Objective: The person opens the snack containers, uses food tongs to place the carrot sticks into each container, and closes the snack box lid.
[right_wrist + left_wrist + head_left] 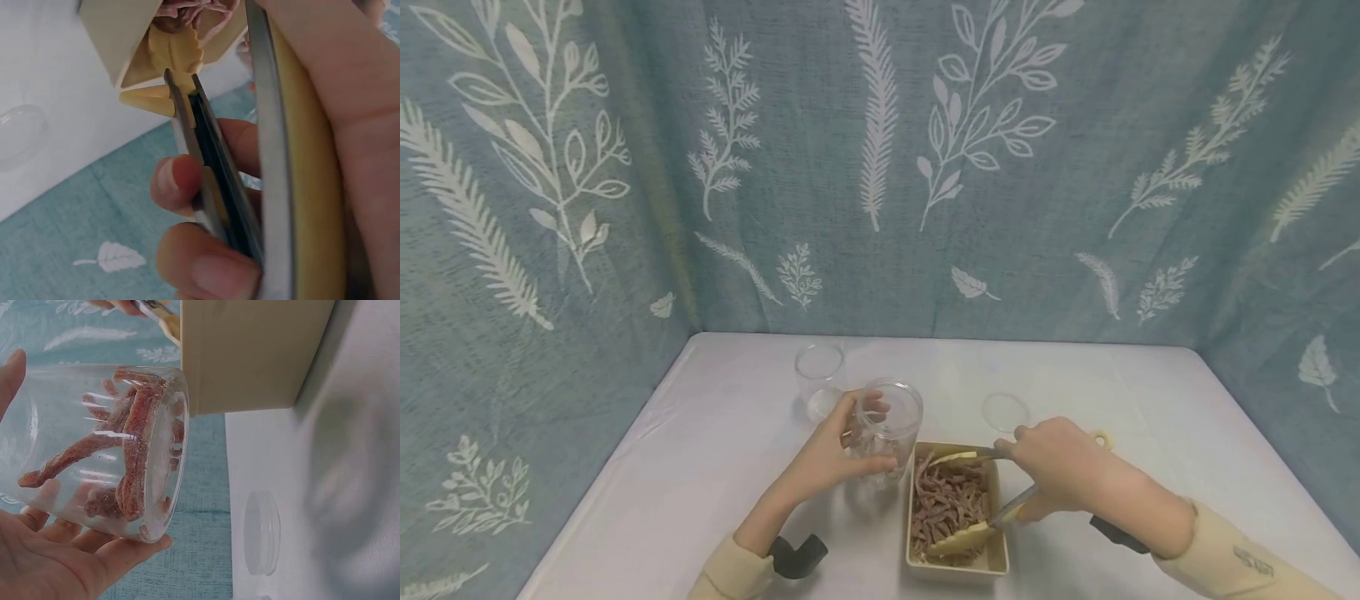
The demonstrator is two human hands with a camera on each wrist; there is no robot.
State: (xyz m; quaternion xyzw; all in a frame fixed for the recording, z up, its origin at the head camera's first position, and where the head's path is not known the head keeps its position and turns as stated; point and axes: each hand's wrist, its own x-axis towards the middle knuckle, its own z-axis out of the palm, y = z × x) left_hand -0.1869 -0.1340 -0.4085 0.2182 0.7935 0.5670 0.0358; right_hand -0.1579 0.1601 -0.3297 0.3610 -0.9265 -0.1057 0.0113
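Note:
My left hand [820,467] holds a clear jar [891,421] raised beside the box, thumb on one side and fingers on the other. Several reddish-brown dried meat strips [134,450] lie in the jar's bottom. In my right hand [1063,462] is a pair of metal tongs [277,156] with yellow scalloped tips. The tongs are spread, and their tips [958,542] reach into a beige rectangular box [955,573]. More dried strips [951,500] fill that box; whether the tips pinch any cannot be told.
A second clear jar [818,375] stands behind my left hand, toward the table's back. A round clear lid [1006,412] lies behind the box, on the white tabletop [737,400]. Leaf-patterned blue-green curtains [820,167] enclose the back and sides.

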